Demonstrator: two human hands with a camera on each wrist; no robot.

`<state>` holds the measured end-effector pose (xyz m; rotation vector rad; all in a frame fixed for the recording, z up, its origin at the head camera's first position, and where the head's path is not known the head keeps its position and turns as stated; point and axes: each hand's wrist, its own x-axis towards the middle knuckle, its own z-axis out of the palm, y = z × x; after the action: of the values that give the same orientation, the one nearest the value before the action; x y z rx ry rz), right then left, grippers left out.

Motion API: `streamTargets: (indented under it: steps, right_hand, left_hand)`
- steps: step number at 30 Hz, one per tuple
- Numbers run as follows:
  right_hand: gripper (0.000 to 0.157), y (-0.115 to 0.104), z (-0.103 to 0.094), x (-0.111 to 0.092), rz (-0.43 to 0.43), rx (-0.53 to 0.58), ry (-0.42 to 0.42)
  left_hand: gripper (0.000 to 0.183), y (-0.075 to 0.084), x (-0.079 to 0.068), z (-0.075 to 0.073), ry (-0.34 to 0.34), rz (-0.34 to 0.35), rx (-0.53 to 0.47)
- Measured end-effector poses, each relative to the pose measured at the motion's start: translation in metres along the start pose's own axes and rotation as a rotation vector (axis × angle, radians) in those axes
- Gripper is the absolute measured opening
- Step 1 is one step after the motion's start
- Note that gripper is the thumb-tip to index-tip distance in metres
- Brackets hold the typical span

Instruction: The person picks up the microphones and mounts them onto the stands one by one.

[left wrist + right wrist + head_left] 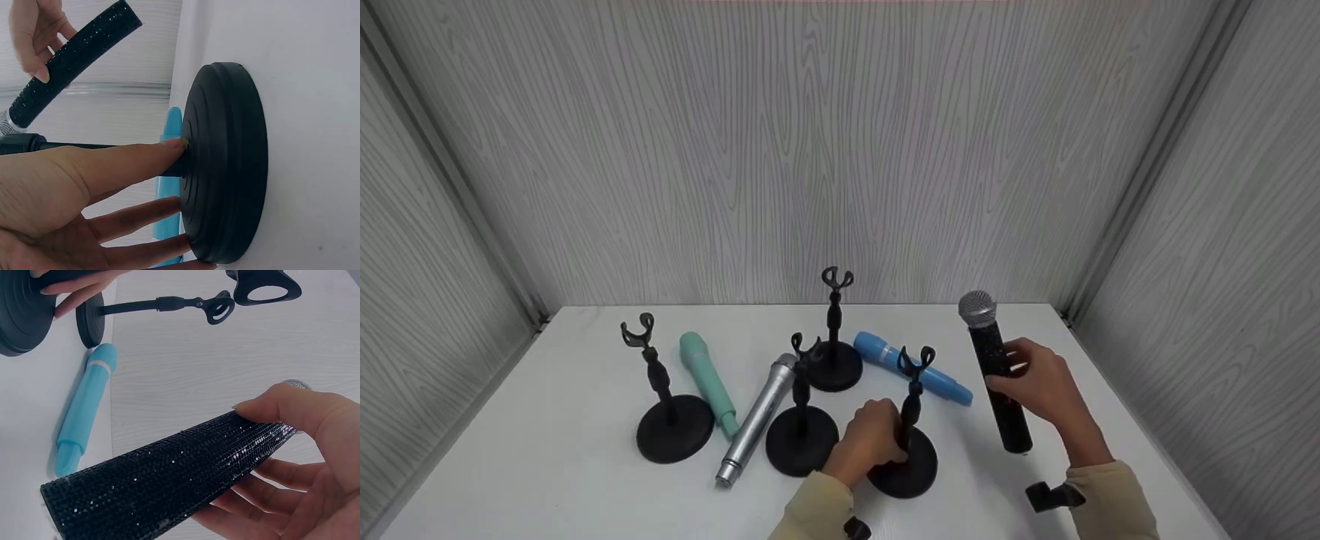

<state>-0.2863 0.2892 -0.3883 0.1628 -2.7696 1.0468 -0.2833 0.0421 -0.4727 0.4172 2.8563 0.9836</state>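
My right hand [1039, 379] grips a black glittery microphone [997, 382] with a silver mesh head, held up over the table's right side, head upward and tilted left. In the right wrist view the thumb [281, 405] lies along one side of its body, the fingers on the other. My left hand [870, 439] holds the front right microphone stand [911, 409] low down, thumb [129, 163] by the stem and fingertips at the round base [230, 163]. The stand is upright, and its forked clip [916, 362] holds nothing.
Other black stands rise at the left [675, 427], centre [802, 442] and back [835, 367]. A green microphone [709, 382], a silver microphone [757, 420] and a blue microphone [915, 367] lie among them on the white table [547, 465]. Grey wood-grain panels [810, 150] enclose the back and sides.
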Motion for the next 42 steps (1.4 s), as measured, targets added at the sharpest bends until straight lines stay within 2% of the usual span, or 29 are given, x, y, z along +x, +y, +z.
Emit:
streamTargets:
  steps: [8, 11, 19, 28, 35, 42]
  right_hand:
    - [0.048, -0.007, 0.002, 0.000, -0.015, 0.000, 0.007]
    - [0.053, -0.010, 0.003, 0.000, -0.029, 0.010, 0.003]
    - [0.059, -0.022, 0.008, 0.000, -0.086, 0.021, 0.006]
    - [0.059, -0.036, 0.014, -0.002, -0.156, 0.065, 0.036]
    - [0.057, -0.045, 0.020, 0.000, -0.189, 0.114, 0.069]
    - [0.056, -0.051, 0.023, 0.003, -0.222, 0.181, 0.042]
  left_hand:
    - [0.028, -0.002, -0.008, -0.003, -0.010, 0.006, 0.034]
    - [0.027, -0.004, -0.011, -0.004, -0.011, 0.014, 0.053]
    - [0.024, -0.008, -0.015, -0.006, -0.065, -0.013, 0.042]
    - [0.022, -0.009, -0.017, -0.002, -0.020, -0.014, 0.019]
    - [0.021, -0.011, -0.017, -0.002, -0.020, 0.004, 0.004]
    - [0.022, -0.010, -0.015, -0.002, -0.027, -0.003, 0.005]
